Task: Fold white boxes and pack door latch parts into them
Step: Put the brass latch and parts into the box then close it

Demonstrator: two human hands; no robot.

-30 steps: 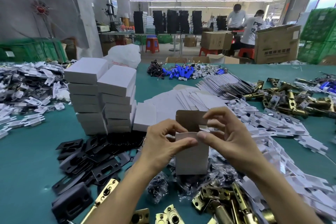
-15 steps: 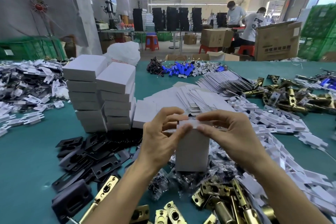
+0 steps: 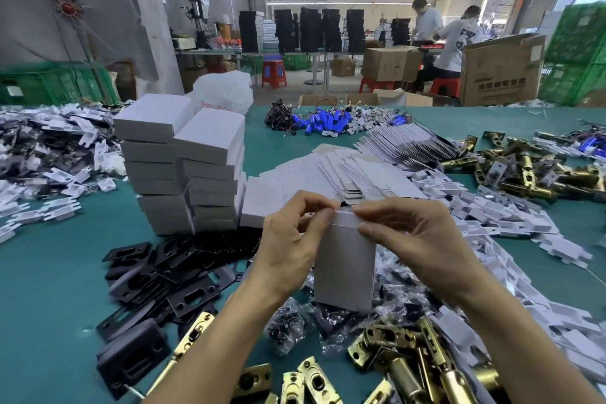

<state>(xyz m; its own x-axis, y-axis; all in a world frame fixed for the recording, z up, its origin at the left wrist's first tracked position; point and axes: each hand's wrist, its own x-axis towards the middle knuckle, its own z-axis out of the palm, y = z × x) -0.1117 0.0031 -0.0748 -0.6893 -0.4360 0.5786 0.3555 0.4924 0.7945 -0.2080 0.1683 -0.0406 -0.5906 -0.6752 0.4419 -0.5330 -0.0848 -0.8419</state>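
A white box [image 3: 344,267] stands upright in front of me, held above the table by both hands. My left hand [image 3: 290,241] grips its top left corner, thumb and fingers pinching the top edge. My right hand [image 3: 416,239] pinches the top right edge, thumb on the front face. The top flap is folded down. Brass door latches [image 3: 403,357] lie just below, beside small clear bags of dark screws [image 3: 288,321]. Black strike plates [image 3: 170,275] are spread to the left.
Two stacks of closed white boxes [image 3: 183,167] stand at the left. Flat white box blanks [image 3: 360,170] fan out behind the hands. White plastic parts [image 3: 511,226] run along the right, more brass latches [image 3: 531,170] beyond. Blue parts [image 3: 324,123] lie farther back. Two people work in the background.
A second ago the brown inner flap stood open above the box; my hands folded it down, and the top now looks closed, with both hands pinching the top edge.
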